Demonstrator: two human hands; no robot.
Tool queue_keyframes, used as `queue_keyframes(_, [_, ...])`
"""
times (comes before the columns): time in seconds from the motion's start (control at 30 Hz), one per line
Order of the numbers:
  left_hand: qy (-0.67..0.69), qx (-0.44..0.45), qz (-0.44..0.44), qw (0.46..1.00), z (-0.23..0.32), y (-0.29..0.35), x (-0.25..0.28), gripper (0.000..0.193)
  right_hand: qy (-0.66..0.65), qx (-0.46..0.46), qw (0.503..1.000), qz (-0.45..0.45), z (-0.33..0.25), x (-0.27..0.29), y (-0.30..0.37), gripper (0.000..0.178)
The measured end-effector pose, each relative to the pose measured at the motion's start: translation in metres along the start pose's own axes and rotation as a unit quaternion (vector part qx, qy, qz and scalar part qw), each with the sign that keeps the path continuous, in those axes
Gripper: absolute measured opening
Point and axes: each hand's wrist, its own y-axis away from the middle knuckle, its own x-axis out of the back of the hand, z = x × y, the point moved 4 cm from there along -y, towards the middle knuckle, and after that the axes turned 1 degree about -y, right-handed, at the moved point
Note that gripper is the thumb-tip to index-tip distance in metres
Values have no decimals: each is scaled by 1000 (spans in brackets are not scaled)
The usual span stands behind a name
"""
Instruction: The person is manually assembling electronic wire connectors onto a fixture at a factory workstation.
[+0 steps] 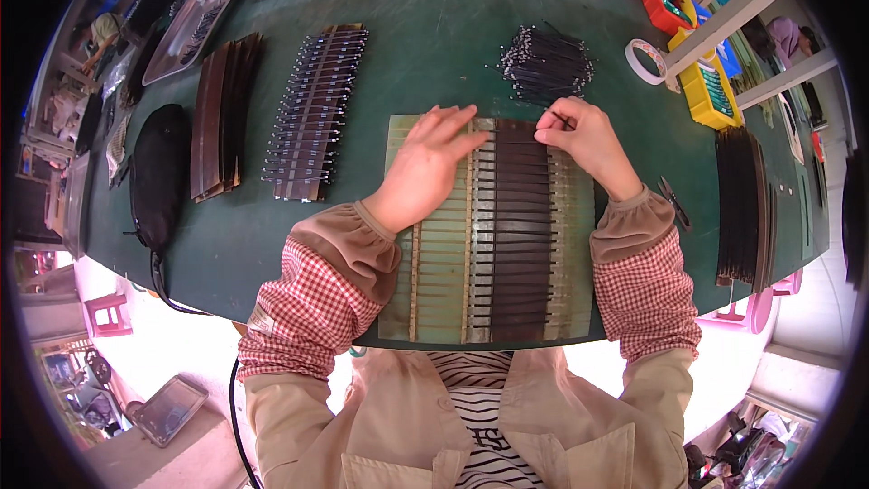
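A pale green slotted board (pixel 439 285) lies in front of me at the table's near edge. Along it runs a dark brown strip (pixel 522 263), crossed by a row of short black wires with pale ends. My left hand (pixel 424 167) rests on the board's upper left part, fingers spread, fingertips by the strip's top end. At the strip's upper right corner my right hand (pixel 584 136) is closed in a pinch on a short dark piece that looks like one of the black wires. A pile of loose black wires (pixel 548 63) lies just beyond the board.
To the left lie a wire-covered strip stack (pixel 317 113), brown strips (pixel 222 118), a black pouch (pixel 160 172) and a metal tray (pixel 199 23). On the right are a tape roll (pixel 645 62), a yellow bin (pixel 709 95), scissors-like snips (pixel 674 203) and dark strips (pixel 745 208).
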Motion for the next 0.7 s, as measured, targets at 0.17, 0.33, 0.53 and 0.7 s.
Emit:
queue_keyframes(0.17, [113,54,30,992,-3,-4,1,43,54,37,998,14,-8,1,-3,15])
queue_keyframes(0.33, [18,20,15,1000,3,-7,1,42,130,61,990,1,-20,-5,-1,12])
queue_keyframes(0.53, [-6,20,10,1000,4,-7,-1,43,237,130,962,37,-29,-10,2,12])
queue_keyframes(0.7, [-3,11,23,1000,3,-5,-3,43,209,124,969,42,-23,-3,1,10])
